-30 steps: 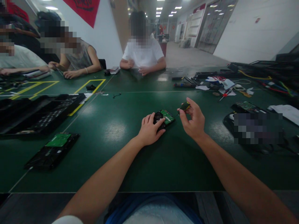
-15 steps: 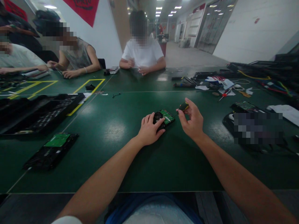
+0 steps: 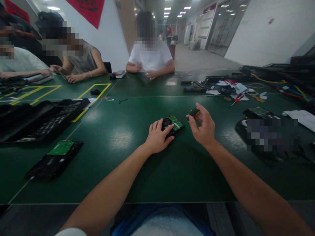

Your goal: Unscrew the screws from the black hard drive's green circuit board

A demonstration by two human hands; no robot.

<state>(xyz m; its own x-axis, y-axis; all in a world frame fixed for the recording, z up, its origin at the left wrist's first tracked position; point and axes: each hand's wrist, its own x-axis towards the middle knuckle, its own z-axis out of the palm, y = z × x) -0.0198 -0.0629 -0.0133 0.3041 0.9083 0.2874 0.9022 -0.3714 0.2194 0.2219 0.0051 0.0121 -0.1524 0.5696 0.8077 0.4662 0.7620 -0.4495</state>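
Observation:
A hard drive [image 3: 177, 122] with a green circuit board and a black body lies on the green table in front of me. My left hand [image 3: 158, 137] grips it from the left side, thumb along the near edge and fingers over its top, covering part of it. In my right hand [image 3: 203, 126] is a screwdriver [image 3: 194, 113] with a black and yellow handle, pinched between thumb and fingers. Its thin shaft points down and left at the drive's right edge. Whether the tip touches the drive, I cannot tell.
Another black unit with a green board [image 3: 55, 159] lies at left, before a long black casing [image 3: 46, 119]. Cables, papers and a red-handled screwdriver [image 3: 236, 100] lie at right, behind a dark, partly blurred object [image 3: 242, 132]. Several people sit across the green table [image 3: 172, 183].
My right hand and the screwdriver have shifted very slightly to the right. My left hand stays in place on the hard drive.

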